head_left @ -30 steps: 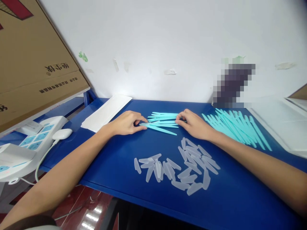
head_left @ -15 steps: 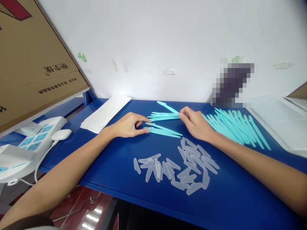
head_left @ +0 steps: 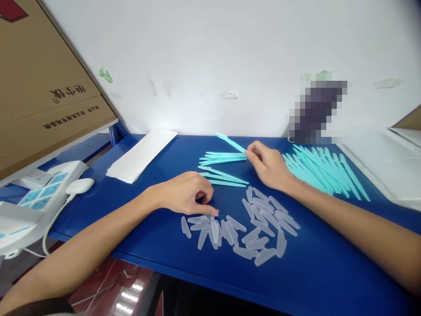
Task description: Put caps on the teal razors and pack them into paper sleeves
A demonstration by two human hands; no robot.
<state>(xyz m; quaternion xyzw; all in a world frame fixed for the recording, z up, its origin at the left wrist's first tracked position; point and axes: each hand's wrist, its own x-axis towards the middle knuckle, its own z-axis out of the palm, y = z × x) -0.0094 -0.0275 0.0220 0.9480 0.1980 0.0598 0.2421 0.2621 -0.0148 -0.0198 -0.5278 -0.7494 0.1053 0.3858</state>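
Between the thumb and fingers of my right hand [head_left: 268, 164] is the handle of a turquoise eyebrow razor [head_left: 233, 143], its head pointing up and left. My left hand [head_left: 189, 193] reaches over a loose pile of frosted plastic blade caps [head_left: 215, 231]. Its thumb tip is at the pile's upper edge, and the bent fingers stand apart from the thumb with nothing visible between them. Just beyond lie more turquoise razors [head_left: 226, 176] in two small groups. To the right of my right hand a large heap of razors [head_left: 325, 173] is spread out.
A white flat packet [head_left: 141, 156] rests on the blue table [head_left: 158, 237] at the left. Beside it are a power strip [head_left: 49, 188] with a white plug and cable, and a large cardboard box [head_left: 49, 87]. A pale translucent tray [head_left: 378, 162] stands at the right, by the white wall.
My left hand has left the nearer razors and come toward me and right, down to the caps. My right hand still holds its razor in nearly the same place.
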